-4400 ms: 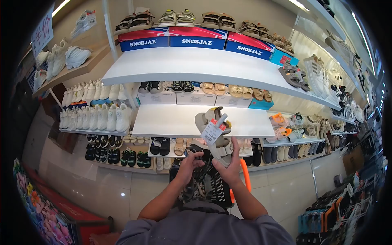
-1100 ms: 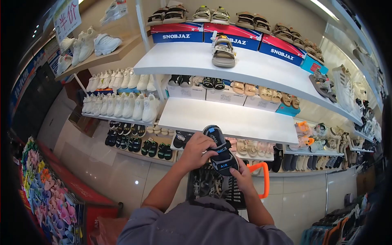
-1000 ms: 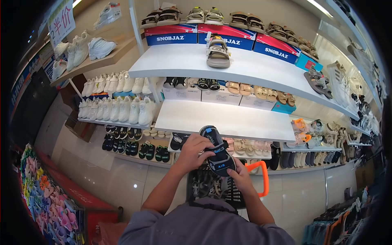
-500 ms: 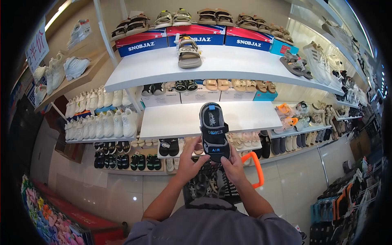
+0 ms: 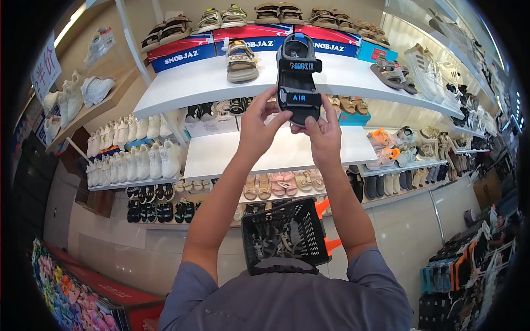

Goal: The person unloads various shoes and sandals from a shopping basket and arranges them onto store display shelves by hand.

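A black sandal with "AIR" on its front strap is raised in front of the upper white shelf, toe end towards me. My left hand grips its left side near the toe, thumb on the sole's edge. On the other side my right hand closes round the toe end. To the left of the held sandal, a single beige-grey sandal stands on the upper shelf.
Below my arms is a black basket with orange handles, holding several sandals. Blue and red shoe boxes carry sandals at the back. A lower white shelf, white sneakers and grey sandals stand around.
Both hands have lifted the black sandal up and forward, from before the lower shelf to the upper one. More of the basket now shows beneath my arms.
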`<action>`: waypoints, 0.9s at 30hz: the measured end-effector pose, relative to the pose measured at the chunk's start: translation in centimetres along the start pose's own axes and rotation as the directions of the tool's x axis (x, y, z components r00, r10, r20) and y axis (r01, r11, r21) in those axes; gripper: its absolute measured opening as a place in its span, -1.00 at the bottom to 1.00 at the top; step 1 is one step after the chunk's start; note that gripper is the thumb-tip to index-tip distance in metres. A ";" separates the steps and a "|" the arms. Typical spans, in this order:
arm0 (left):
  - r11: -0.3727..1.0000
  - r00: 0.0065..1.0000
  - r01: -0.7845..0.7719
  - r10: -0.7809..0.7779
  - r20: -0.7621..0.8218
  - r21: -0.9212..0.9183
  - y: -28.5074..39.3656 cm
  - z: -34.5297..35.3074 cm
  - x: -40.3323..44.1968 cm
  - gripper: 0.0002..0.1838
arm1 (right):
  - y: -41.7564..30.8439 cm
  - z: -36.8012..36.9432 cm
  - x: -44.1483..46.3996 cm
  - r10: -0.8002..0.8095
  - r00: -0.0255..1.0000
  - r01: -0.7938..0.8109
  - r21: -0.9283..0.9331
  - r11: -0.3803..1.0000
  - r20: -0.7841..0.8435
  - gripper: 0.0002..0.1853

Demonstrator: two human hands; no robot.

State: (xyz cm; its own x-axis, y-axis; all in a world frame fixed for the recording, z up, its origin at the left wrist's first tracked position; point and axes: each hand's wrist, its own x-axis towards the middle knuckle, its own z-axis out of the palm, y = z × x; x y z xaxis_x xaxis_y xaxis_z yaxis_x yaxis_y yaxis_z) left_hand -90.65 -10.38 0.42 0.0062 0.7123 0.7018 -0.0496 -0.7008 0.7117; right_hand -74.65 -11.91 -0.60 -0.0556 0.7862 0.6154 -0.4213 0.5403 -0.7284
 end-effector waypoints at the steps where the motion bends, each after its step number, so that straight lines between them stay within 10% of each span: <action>1: 1.000 1.000 -0.004 0.004 0.001 0.000 -0.2 0.1 0.9 -0.35 | 0.1 -0.2 1.0 -0.004 1.000 0.004 -0.001 1.000 0.001 -0.21; 5: 0.997 0.997 0.061 -0.064 -0.050 -0.046 -0.9 0.2 3.5 -0.39 | 0.7 -0.2 4.3 -0.003 1.000 0.004 0.030 1.000 -0.015 -0.20; 11: 0.910 0.983 0.150 -0.096 -0.154 0.386 -2.0 -0.5 6.4 -0.42 | 2.2 -0.7 8.1 0.103 0.991 -0.110 -0.082 0.991 -0.084 -0.21; 17: 0.897 0.975 0.214 -0.171 -0.143 0.387 -2.1 -0.9 6.9 -0.43 | 2.0 -1.5 8.6 0.094 0.991 -0.123 -0.353 0.927 -0.098 -0.28; 27: 0.936 0.979 0.180 -0.142 -0.146 0.303 -2.4 -0.8 6.5 -0.48 | 2.5 -1.0 7.7 0.060 0.991 -0.088 -0.248 0.965 -0.118 -0.37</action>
State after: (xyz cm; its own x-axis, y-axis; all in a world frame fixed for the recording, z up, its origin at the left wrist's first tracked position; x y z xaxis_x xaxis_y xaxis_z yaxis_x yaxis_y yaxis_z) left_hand -91.31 -4.08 3.26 -0.1324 0.8024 0.5819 0.2571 -0.5392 0.8020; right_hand -75.30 -4.15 2.02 0.0262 0.8470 0.5309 -0.1770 0.5266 -0.8315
